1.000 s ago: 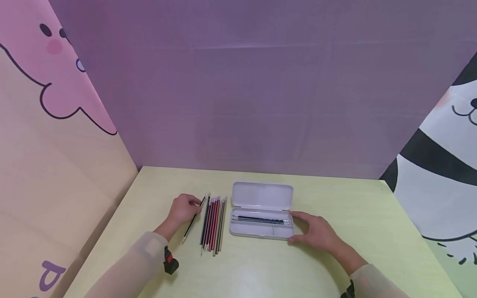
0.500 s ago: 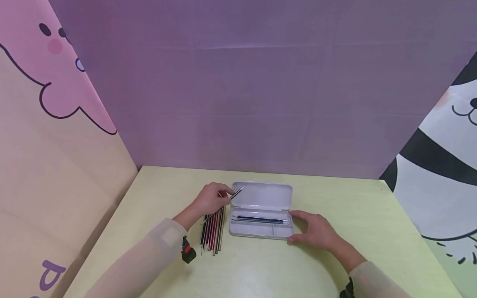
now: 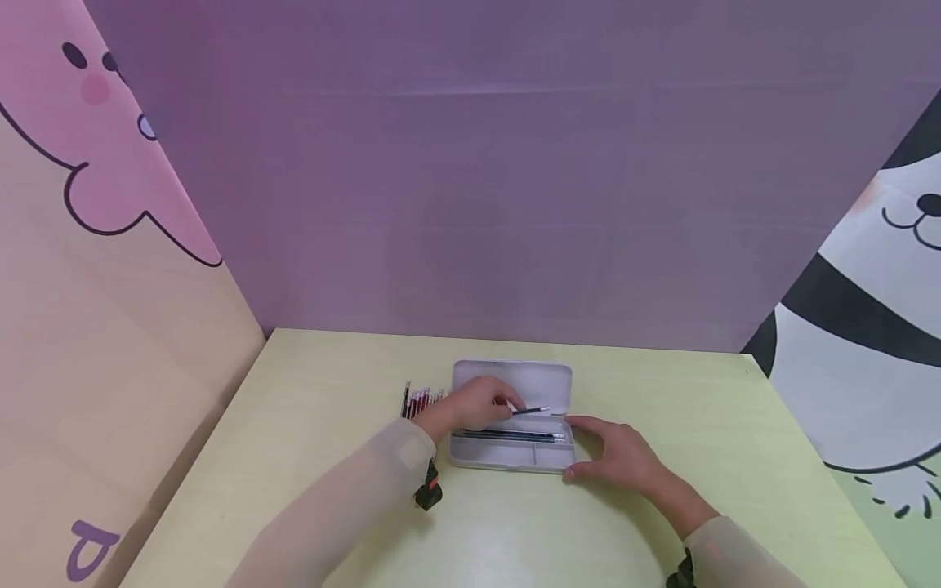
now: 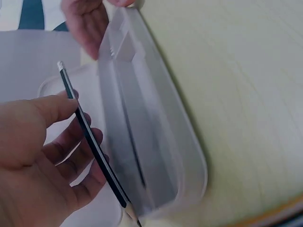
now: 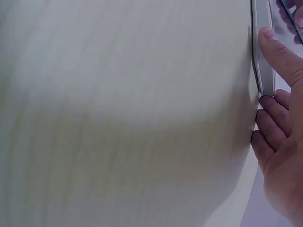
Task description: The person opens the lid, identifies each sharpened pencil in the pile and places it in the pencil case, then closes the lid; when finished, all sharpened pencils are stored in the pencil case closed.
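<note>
My left hand [image 3: 479,403] pinches a dark striped pencil [image 4: 97,150] between thumb and fingers, over the back part of a white pencil case [image 3: 478,463]. In the left wrist view the sharpened tip points down and the white eraser end up. The case lies with its lid [image 3: 547,384] folded back, and pencils [image 3: 515,436] rest in its long compartment. At the right end of the case, my right hand [image 3: 621,459] holds it between thumb and fingers. In the right wrist view the thumb [image 5: 279,52] presses on the case's edge.
Left of the case lies a row of several pencils [image 3: 419,402], partly hidden by the left forearm. The pale wooden table [image 3: 662,392] meets a purple backdrop [image 3: 470,204] behind, with cartoon-printed panels at both sides.
My left hand has picked the pencil up from the table left of the row and carried it right, over the row, to the case. The right hand stays at the case's end.
</note>
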### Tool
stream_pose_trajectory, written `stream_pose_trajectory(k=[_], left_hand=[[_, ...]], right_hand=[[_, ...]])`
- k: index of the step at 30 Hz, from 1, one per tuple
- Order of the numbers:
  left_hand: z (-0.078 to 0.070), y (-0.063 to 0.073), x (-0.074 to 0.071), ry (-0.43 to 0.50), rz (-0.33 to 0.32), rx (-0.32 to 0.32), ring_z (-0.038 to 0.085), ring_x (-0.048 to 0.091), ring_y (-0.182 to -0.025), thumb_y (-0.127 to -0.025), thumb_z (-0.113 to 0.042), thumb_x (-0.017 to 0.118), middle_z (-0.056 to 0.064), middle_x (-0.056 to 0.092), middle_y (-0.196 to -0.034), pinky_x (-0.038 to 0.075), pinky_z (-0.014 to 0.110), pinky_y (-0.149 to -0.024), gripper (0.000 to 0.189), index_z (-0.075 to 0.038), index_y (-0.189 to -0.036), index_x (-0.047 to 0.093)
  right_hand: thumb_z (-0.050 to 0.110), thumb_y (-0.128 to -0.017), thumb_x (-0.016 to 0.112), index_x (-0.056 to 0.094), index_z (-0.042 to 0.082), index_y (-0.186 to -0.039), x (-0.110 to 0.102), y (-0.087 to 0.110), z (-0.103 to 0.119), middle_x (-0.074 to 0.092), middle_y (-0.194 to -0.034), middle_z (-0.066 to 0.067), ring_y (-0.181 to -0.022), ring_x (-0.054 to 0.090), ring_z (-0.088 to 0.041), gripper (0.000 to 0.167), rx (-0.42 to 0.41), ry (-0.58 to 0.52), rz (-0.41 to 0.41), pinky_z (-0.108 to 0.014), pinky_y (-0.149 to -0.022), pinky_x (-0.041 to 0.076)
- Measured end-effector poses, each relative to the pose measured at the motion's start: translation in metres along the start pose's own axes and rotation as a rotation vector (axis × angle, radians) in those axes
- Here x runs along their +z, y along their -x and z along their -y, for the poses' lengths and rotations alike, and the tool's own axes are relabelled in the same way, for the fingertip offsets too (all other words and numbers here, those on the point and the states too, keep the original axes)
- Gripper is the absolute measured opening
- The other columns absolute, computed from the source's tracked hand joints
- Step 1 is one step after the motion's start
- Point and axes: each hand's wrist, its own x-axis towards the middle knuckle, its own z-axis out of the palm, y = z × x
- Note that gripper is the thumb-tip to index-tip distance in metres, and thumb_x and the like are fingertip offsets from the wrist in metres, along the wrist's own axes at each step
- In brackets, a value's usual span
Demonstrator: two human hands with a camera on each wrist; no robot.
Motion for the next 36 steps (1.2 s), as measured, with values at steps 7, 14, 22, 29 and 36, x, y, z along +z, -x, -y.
stream_pose_trajectory(k=[7, 14, 22, 29, 36], left_hand=[[-0.012, -0.011, 0.022, -0.185, 0.005, 0.006, 0.005, 0.061, -0.092, -0.097, -0.012, 0.07, -0.007, 0.077, -0.101, 0.05, 0.021, -0.088, 0.014, -0.016, -0.105, 0.082], [-0.015, -0.012, 0.036, -0.261, -0.056, -0.038, 0.005, 0.062, -0.089, -0.093, -0.015, 0.076, -0.01, 0.076, -0.092, 0.051, 0.021, -0.088, 0.008, -0.019, -0.093, 0.083], [-0.012, -0.011, 0.044, -0.27, -0.08, -0.052, 0.006, 0.056, -0.08, -0.091, -0.016, 0.079, -0.012, 0.072, -0.082, 0.051, 0.022, -0.082, 0.008, -0.02, -0.086, 0.082], [-0.011, -0.011, 0.047, -0.324, -0.112, -0.022, 0.005, 0.06, -0.08, -0.09, -0.017, 0.081, -0.011, 0.074, -0.082, 0.052, 0.021, -0.081, 0.006, -0.018, -0.085, 0.083], [-0.008, -0.003, 0.041, -0.256, -0.126, -0.028, 0.005, 0.064, -0.09, -0.092, -0.018, 0.078, -0.01, 0.077, -0.094, 0.053, 0.022, -0.085, 0.008, -0.019, -0.097, 0.084]], right_hand=[[0.058, -0.065, 0.091, 0.062, 0.015, -0.141, 0.001, 0.0, 0.0, 0.067, -0.136, -0.013, -0.126, 0.061, -0.039, 0.092, 0.002, -0.015, 0.002, -0.058, -0.103, 0.049], [0.058, -0.065, 0.091, 0.062, 0.016, -0.142, 0.003, -0.001, -0.001, 0.067, -0.136, -0.012, -0.125, 0.062, -0.038, 0.092, 0.001, -0.016, -0.003, -0.057, -0.103, 0.05], [0.058, -0.064, 0.092, 0.063, 0.016, -0.14, 0.002, 0.001, 0.0, 0.069, -0.133, -0.012, -0.121, 0.064, -0.037, 0.092, -0.004, -0.013, -0.01, -0.057, -0.1, 0.051], [0.057, -0.064, 0.092, 0.063, 0.015, -0.14, 0.001, 0.001, -0.001, 0.069, -0.132, -0.013, -0.12, 0.064, -0.037, 0.092, 0.003, -0.016, -0.014, -0.057, -0.1, 0.051], [0.057, -0.064, 0.092, 0.063, 0.015, -0.14, 0.003, 0.001, -0.001, 0.069, -0.132, -0.014, -0.121, 0.063, -0.039, 0.092, 0.007, -0.008, -0.007, -0.058, -0.1, 0.051]])
